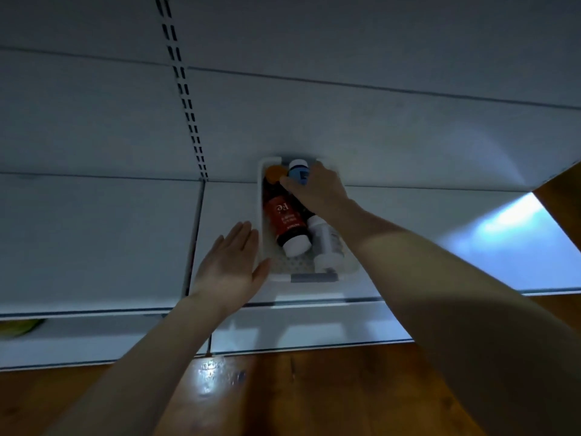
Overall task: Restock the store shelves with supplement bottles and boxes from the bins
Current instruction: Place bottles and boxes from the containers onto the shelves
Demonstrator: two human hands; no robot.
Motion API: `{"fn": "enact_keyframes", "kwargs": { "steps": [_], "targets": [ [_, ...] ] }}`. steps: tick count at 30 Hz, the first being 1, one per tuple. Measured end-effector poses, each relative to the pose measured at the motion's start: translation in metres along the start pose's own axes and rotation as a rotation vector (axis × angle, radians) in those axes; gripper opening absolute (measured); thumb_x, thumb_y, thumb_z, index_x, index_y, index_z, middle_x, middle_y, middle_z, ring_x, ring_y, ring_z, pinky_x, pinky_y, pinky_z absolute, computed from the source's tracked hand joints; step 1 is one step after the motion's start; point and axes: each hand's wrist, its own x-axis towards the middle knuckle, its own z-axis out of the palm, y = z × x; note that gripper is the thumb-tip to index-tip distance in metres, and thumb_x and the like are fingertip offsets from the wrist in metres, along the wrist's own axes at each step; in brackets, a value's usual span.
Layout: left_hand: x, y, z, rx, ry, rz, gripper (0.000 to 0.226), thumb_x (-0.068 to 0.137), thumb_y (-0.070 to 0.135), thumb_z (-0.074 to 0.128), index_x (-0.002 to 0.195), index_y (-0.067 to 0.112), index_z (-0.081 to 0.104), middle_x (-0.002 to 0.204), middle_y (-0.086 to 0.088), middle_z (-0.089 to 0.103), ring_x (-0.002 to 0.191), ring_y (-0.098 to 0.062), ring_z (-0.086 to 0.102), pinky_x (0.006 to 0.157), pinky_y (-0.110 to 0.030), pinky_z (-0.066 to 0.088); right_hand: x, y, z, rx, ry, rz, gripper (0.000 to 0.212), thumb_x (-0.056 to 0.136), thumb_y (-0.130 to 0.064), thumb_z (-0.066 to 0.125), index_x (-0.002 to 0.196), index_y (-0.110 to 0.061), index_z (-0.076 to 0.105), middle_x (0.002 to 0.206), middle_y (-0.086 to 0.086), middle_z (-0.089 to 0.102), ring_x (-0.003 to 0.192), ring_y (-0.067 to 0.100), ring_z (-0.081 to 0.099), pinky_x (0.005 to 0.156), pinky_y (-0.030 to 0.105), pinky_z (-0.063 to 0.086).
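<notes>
A small white bin [284, 268] sits on the white shelf [94, 240]. Inside it lie a dark bottle with a red label and white cap [284, 223], a white bottle [327, 245], a bottle with an orange cap [273, 174] and a blue-labelled bottle with a white cap [298, 172]. My right hand [317, 187] reaches into the bin's far end and grips the blue-labelled bottle. My left hand [231, 262] lies flat with straight fingers against the bin's left wall.
A slotted upright [185, 99] runs up the white back panel left of the bin. A lower shelf edge [298, 338] juts out below, above a wooden floor [314, 398]. Something green and yellow [19, 327] shows at the far left under the shelf.
</notes>
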Motion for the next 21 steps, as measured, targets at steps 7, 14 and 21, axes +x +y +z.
{"fn": "enact_keyframes", "kwargs": {
  "steps": [7,14,21],
  "targets": [
    [0.003,-0.005,0.003,0.043,-0.003,0.063,0.074,0.084,0.049,0.026,0.119,-0.009,0.057,0.129,-0.023,0.051,0.12,-0.037,0.052,0.098,-0.042,0.026,0.009,0.013,0.012,-0.206,0.046,-0.016,0.048,0.087,-0.032,0.06,0.121,-0.002,0.047,0.112,0.012,0.058,0.101,0.023,0.056,0.076,0.028,0.045],
    [0.014,0.005,-0.004,-0.105,-0.026,-0.019,0.066,0.098,0.045,0.031,0.148,0.009,0.008,0.157,-0.004,0.002,0.144,-0.012,0.0,0.109,-0.016,-0.001,-0.015,0.031,-0.017,0.052,0.06,0.087,0.042,0.08,-0.028,0.066,0.112,-0.005,0.05,0.101,0.006,0.056,0.098,0.021,0.056,0.05,0.019,0.033],
    [0.071,0.02,-0.007,-0.189,0.191,-0.03,0.056,0.091,0.025,0.055,0.137,-0.002,0.037,0.139,-0.021,0.041,0.128,-0.033,0.036,0.105,-0.037,0.027,-0.071,0.062,-0.046,0.228,0.1,0.157,0.065,0.079,-0.028,0.07,0.133,-0.006,0.042,0.122,0.007,0.058,0.11,0.02,0.055,0.082,0.022,0.04]
  ]
}}
